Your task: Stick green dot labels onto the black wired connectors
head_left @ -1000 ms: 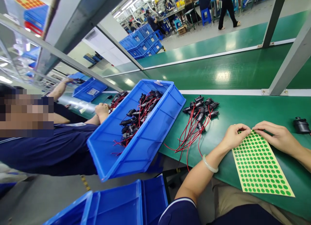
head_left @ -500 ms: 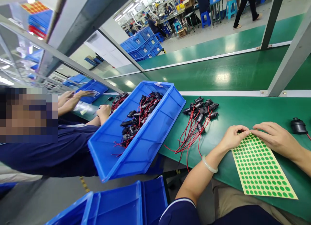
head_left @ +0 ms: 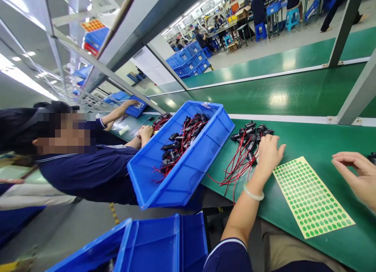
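Observation:
My left hand (head_left: 268, 153) reaches over the right side of a pile of black plastic parts with red wires (head_left: 249, 144). Its thumb is spread from the fingers, and no part is gripped in it. On the near side lies a pale yellow sheet of round green stickers (head_left: 314, 197), flat on the green table and touched by neither hand. My right hand (head_left: 357, 172) hovers to the right of the sheet. Its thumb and index fingertip come together in a pinch; anything between them is too small to make out. Behind that hand, another black part (head_left: 372, 157) shows at the frame's edge.
A blue bin (head_left: 188, 185) holding more wired black parts is tilted left of the pile. Beside it sits a co-worker in a dark blue shirt (head_left: 88, 174). More blue bins (head_left: 152, 244) stand low in front. A metal post (head_left: 357, 91) rises at the right.
Both hands have left the sticker sheet's top corner. My left hand has moved left to the black parts; my right hand has drawn away to the right. The view has shifted left.

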Tool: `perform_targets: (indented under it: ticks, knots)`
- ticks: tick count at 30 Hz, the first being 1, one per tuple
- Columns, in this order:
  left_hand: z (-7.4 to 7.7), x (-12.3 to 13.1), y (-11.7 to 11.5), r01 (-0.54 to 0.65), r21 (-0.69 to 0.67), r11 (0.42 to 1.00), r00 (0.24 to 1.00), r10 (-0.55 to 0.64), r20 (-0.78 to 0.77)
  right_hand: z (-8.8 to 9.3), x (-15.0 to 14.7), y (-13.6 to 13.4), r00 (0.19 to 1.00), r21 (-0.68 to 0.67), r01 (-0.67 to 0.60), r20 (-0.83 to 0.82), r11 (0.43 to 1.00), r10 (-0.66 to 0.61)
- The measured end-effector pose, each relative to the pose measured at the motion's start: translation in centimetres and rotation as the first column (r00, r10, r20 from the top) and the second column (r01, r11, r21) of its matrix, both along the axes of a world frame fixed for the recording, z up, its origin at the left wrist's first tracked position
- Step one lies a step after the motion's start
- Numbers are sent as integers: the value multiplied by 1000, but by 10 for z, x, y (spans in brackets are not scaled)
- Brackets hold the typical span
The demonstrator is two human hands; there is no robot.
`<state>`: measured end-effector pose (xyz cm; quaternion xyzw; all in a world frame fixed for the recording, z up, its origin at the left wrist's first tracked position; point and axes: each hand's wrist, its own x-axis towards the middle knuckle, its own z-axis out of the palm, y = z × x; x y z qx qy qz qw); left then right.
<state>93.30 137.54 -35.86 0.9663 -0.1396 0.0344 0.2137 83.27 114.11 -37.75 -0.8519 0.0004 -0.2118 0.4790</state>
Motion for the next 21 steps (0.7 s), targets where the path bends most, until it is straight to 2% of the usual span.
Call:
perform_targets:
  ticks: [1, 3, 6, 9, 11, 13, 14, 15, 17, 19, 21]
  knots:
    - [4, 6, 6, -36, 153, 988, 999, 29, 45, 4, -2, 2, 993, 119, 64, -110, 991, -51]
    - [7, 16, 14, -68, 295, 953, 997, 54, 56, 7, -6, 6, 949, 304, 177, -306, 936, -80]
    - [2, 22, 19, -58, 305, 950, 997, 42, 58, 2, -7, 10, 897, 504, 262, -442, 823, -14]
    - [-1, 20, 23, -27, 283, 959, 997, 6, 75, -6, -9, 12, 899, 638, 254, -433, 727, 66]
    - [0, 14, 24, 45, 198, 979, 994, -63, 87, -9, -10, 13, 906, 672, 228, -412, 705, 100]
    - [3, 7, 21, 146, -46, 988, 985, -141, 102, -8, -13, 15, 908, 693, 211, -400, 689, 124]
    - [4, 3, 17, 186, -221, 957, 980, -165, 109, -6, -14, 15, 910, 701, 205, -394, 683, 131]
    - [4, -1, 12, 205, -409, 889, 978, -177, 106, -3, -15, 16, 912, 709, 199, -387, 677, 138]
    - [5, -8, -1, 155, -714, 682, 981, -189, 32, 5, -16, 18, 918, 725, 188, -369, 663, 143]
    - [7, -12, -13, -11, -888, 460, 966, -225, -128, 15, -16, 20, 926, 752, 190, -350, 631, 139]
    - [11, -14, -20, -233, -941, 243, 906, -298, -302, 25, -14, 21, 928, 792, 199, -341, 577, 149]
